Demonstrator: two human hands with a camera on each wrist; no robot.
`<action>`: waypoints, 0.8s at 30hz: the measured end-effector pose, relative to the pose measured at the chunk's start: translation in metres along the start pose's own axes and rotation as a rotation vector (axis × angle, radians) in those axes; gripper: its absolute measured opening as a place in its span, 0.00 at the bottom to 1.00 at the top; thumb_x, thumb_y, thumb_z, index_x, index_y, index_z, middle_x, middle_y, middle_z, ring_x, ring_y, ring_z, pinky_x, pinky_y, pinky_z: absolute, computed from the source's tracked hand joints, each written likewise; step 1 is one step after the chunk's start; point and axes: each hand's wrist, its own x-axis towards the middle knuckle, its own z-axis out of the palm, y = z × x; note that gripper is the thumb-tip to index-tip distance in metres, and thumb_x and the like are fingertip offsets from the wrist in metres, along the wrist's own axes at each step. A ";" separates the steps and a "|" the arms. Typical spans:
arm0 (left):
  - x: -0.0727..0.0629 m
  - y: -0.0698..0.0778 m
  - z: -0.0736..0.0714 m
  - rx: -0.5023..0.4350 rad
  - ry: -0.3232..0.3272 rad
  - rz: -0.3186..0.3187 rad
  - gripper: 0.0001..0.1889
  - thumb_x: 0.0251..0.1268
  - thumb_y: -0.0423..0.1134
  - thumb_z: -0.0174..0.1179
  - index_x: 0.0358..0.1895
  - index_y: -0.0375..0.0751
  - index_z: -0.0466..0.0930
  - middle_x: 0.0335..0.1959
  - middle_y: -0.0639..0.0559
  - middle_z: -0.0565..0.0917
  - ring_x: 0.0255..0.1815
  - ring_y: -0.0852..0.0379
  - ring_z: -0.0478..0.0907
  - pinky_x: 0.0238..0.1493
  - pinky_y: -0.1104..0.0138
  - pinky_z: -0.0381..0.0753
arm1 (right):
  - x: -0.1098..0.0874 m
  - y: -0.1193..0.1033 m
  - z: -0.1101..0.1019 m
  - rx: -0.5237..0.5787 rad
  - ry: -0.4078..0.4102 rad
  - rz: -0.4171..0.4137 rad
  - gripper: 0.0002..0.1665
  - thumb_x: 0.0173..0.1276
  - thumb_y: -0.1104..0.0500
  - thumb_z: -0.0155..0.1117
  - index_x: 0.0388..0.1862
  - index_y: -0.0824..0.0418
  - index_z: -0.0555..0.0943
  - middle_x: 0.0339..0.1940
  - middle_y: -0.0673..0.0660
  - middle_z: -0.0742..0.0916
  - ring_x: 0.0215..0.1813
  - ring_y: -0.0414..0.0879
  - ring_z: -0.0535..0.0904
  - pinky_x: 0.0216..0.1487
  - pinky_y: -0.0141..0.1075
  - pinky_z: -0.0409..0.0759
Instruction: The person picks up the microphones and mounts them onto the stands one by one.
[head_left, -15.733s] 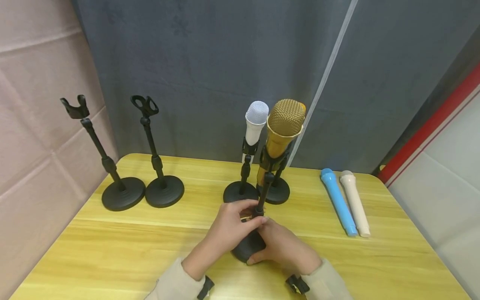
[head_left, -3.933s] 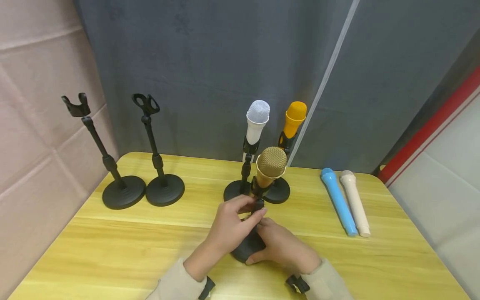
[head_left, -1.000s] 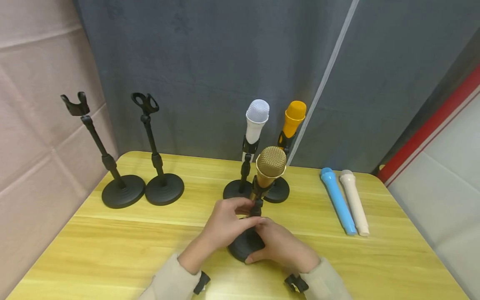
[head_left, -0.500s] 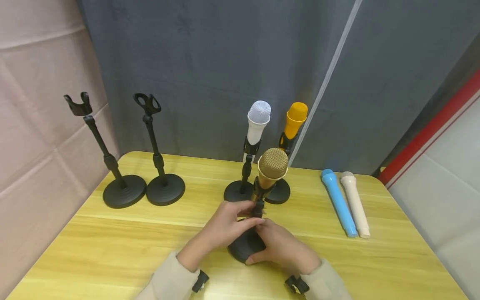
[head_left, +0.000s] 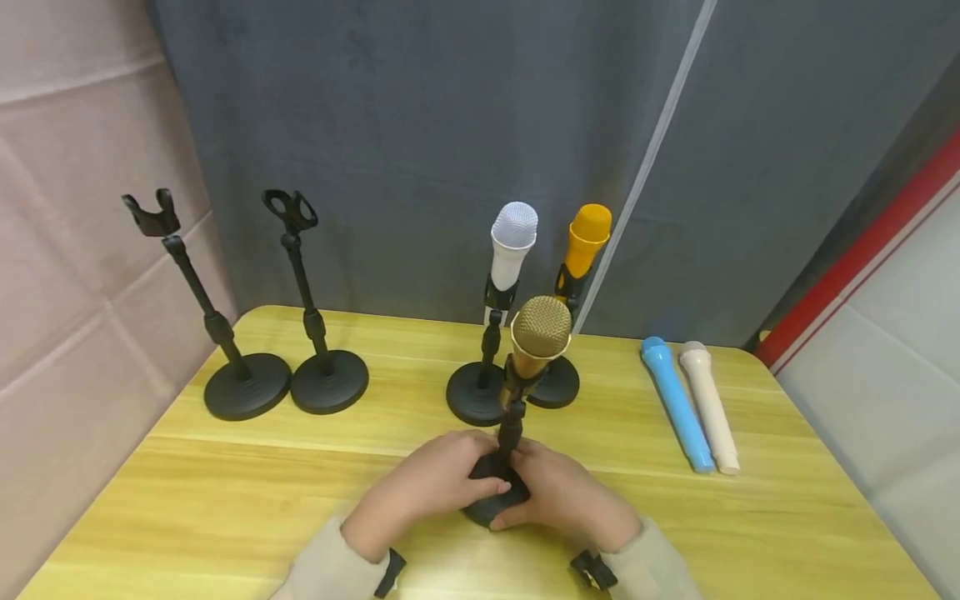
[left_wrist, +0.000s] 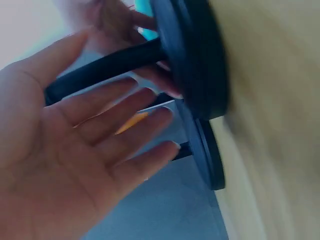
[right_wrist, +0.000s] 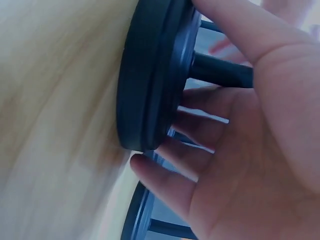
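Observation:
A gold microphone sits in the clip of a black desk microphone stand, front and centre on the table. My right hand holds the stand's round base by its edge, thumb at the near side and fingers reaching round the far side. In the right wrist view the fingertips lie against the base. My left hand is beside the pole, its thumb over the base. The left wrist view shows that hand with extended, spread fingers; whether it touches the stand I cannot tell.
Behind stand a white microphone and an orange microphone, each on a black stand. Two bare stands, one with a forked holder and one with a ringed clip, are at left. Blue and beige microphones lie at right.
The gold microphone is lower than at first, its stand's pole shortened. Within the last half second my left hand has left the pole and dropped towards the base. The right hand stays at the base.

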 end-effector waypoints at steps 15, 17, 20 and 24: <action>-0.013 0.003 0.019 0.200 -0.097 -0.061 0.40 0.60 0.51 0.72 0.73 0.39 0.69 0.78 0.44 0.67 0.75 0.46 0.71 0.70 0.53 0.77 | -0.011 -0.003 0.001 -0.045 0.088 0.021 0.54 0.52 0.34 0.79 0.71 0.62 0.74 0.68 0.62 0.81 0.60 0.55 0.85 0.59 0.50 0.84; -0.015 0.005 0.021 0.222 -0.096 -0.061 0.42 0.60 0.51 0.73 0.74 0.38 0.68 0.79 0.43 0.65 0.75 0.45 0.70 0.68 0.54 0.78 | -0.014 -0.003 0.001 -0.047 0.094 0.010 0.55 0.53 0.38 0.80 0.73 0.65 0.72 0.69 0.63 0.80 0.60 0.56 0.85 0.59 0.50 0.83; -0.017 0.008 0.023 0.260 -0.080 -0.059 0.42 0.59 0.50 0.74 0.73 0.36 0.69 0.78 0.42 0.66 0.75 0.43 0.70 0.68 0.54 0.79 | -0.017 -0.003 0.001 -0.067 0.103 -0.008 0.55 0.52 0.42 0.81 0.73 0.67 0.71 0.69 0.64 0.81 0.60 0.56 0.85 0.58 0.49 0.84; -0.018 0.010 0.028 0.320 -0.028 -0.046 0.42 0.56 0.51 0.75 0.71 0.34 0.71 0.75 0.40 0.71 0.74 0.42 0.71 0.66 0.53 0.80 | -0.020 -0.006 0.005 -0.126 0.139 -0.011 0.52 0.50 0.40 0.82 0.67 0.69 0.77 0.65 0.65 0.83 0.58 0.57 0.86 0.56 0.49 0.85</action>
